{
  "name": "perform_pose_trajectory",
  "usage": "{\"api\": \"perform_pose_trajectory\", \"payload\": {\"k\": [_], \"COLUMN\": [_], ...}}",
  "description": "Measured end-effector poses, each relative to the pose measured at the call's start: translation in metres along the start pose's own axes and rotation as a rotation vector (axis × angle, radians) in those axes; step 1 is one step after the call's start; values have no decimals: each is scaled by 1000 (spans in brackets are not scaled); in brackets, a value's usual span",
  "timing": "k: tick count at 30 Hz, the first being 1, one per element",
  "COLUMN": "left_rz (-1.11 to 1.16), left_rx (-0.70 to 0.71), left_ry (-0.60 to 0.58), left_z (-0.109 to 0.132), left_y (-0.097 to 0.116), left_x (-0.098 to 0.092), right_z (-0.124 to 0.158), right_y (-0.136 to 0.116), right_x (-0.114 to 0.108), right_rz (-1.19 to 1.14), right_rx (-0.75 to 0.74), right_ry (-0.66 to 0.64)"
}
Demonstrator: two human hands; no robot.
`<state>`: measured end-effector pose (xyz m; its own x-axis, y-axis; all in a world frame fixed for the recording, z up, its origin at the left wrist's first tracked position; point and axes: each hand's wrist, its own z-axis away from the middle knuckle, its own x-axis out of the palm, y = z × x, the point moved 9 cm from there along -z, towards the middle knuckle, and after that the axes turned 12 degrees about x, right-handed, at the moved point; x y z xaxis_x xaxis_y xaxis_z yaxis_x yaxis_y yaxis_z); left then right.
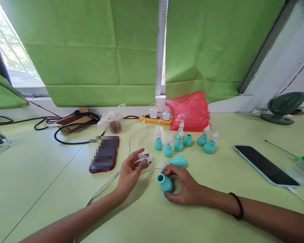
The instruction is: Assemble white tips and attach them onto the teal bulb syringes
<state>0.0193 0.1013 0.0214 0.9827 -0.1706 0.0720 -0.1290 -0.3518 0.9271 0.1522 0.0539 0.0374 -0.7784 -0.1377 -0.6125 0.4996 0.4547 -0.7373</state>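
Note:
In the head view my right hand [183, 184] grips a teal squeeze bulb [164, 182] low over the table, its round open neck tilted up toward the left. My left hand [130, 170] pinches a small translucent plastic piece [145, 158]; its exact shape is hard to make out. Just beyond the right hand a teal bulb [178, 161] lies on its side, with a clear pointed nozzle [161, 165] by its left end. Farther back stand several teal bulbs fitted with clear nozzles [168, 150]. Among them is one bulb [187, 140] with a bare open neck.
Behind the bulbs are a red bubble-wrap pouch [188, 113] and a yellow power strip [155, 119]. White cables [103, 187] run past my left arm. A dark phone [105, 153] lies left, another phone [266, 165] right. Black cables, a cardboard box [74, 123] and a fan [285, 108] sit farther out.

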Motion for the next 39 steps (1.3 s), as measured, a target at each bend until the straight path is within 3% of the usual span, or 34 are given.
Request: {"api": "perform_pose_trajectory", "payload": {"k": [6, 11, 16, 21, 27, 30, 33, 39], "left_rz": [122, 6, -389, -558, -617, -639, -685, -792], "left_rx": [-127, -158, 163, 496, 407, 403, 488, 799], "left_ry": [-97, -174, -202, -356, -489, -547, -569, -632], "left_z": [14, 19, 15, 22, 22, 25, 29, 40], "left_y": [0, -8, 19, 47, 37, 34, 39, 58], "left_x": [22, 25, 21, 37, 46, 50, 53, 63], "right_z": [-1, 5, 4, 1, 7, 10, 8, 4], "right_y": [9, 17, 5, -2, -12, -13, -11, -10], "right_x": [2, -2, -6, -8, -7, -3, 0, 4], "right_rz": [25, -9, 38, 222, 634, 759, 697, 435], "right_rx": [107, 207, 87, -75, -302, -342, -306, -215], "right_ry": [-90, -38, 49, 130, 233, 213, 148, -7]}}
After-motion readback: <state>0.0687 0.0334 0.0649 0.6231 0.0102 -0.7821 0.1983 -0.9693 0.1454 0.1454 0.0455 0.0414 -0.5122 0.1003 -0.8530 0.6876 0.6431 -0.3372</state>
